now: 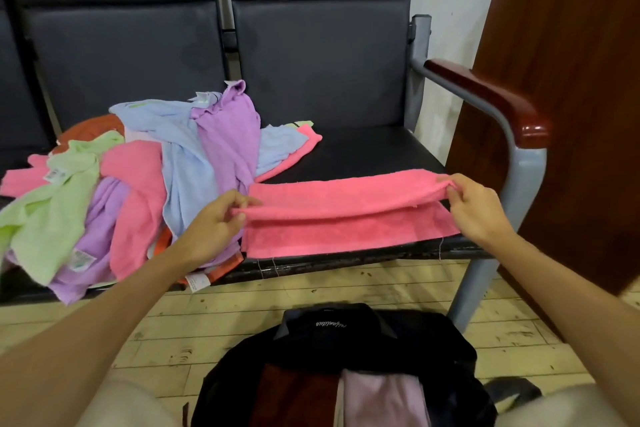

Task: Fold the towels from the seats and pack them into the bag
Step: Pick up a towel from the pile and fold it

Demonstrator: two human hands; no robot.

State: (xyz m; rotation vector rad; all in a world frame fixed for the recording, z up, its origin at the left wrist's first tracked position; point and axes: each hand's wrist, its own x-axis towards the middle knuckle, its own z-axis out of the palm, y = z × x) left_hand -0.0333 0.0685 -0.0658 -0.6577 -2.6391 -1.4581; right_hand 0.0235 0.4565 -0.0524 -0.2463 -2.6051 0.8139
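Both hands pinch a pink towel on the seat.

Left hand grips the fold's left end and right hand its right end. Left of the towel lies a heap of towels. Below the towel, on the floor, an open dark bag holds folded cloth.

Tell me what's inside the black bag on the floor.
The black bag lies open; a dark red folded towel and a pale lilac one show inside. Anything beneath them is covered.
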